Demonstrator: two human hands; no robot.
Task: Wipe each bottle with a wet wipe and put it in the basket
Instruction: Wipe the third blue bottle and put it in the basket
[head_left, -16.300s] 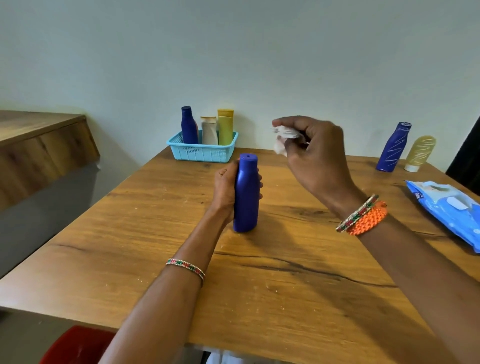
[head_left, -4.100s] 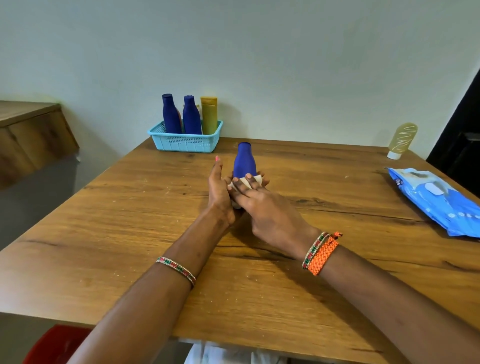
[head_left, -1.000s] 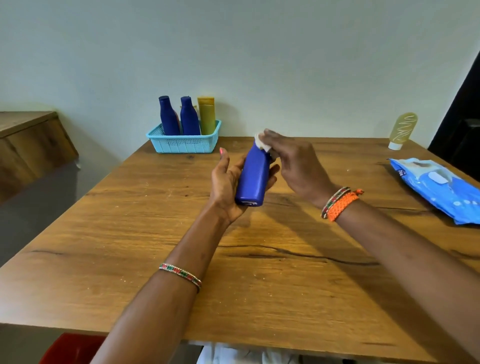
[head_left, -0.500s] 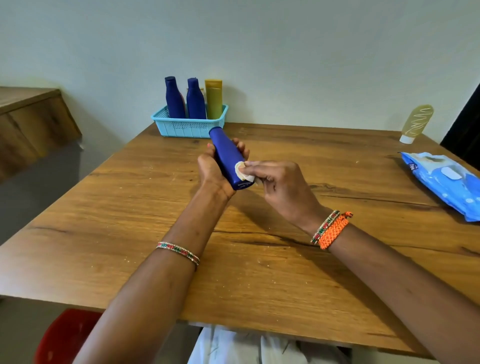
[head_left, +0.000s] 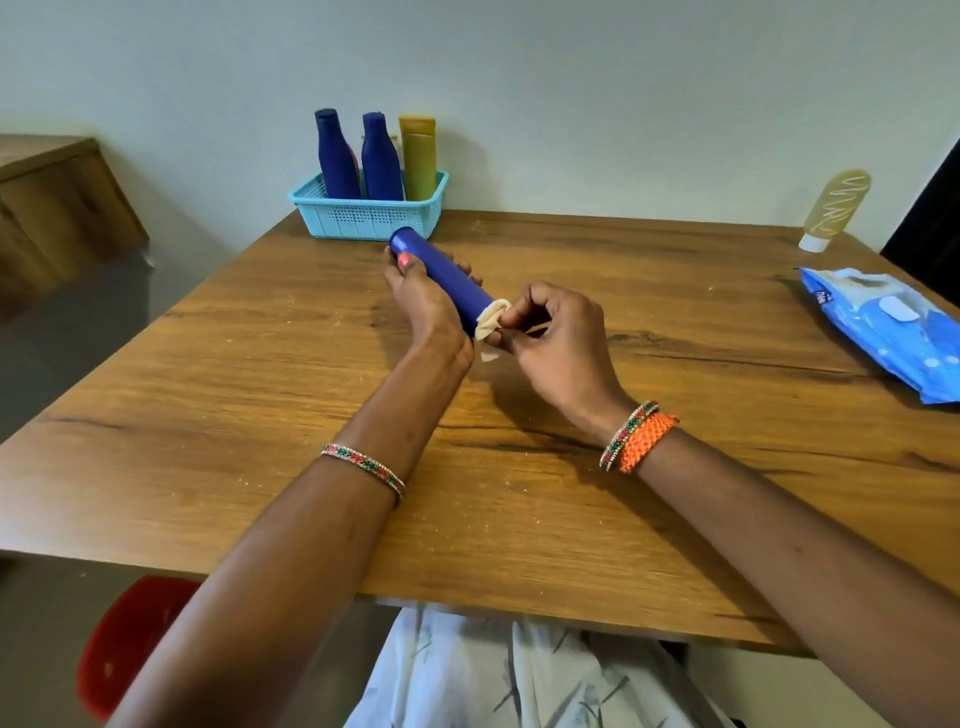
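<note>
Blue bottle (head_left: 447, 278): near end hidden behind wet wipe (head_left: 491, 321); underside covered by left hand (head_left: 426, 306). Wipes pack (head_left: 883, 325) cut off at right edge, label too small to read. White bottle behind others in basket (head_left: 363, 218) mostly hidden. Red object (head_left: 130, 639) partly under tabletop (head_left: 260, 415), unidentifiable.

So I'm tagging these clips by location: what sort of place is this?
Probably a plain room in a home, though I can't be sure. A wooden table stands against a bare wall, with toiletry bottles in a small blue basket and a pack of wet wipes on it.
</note>
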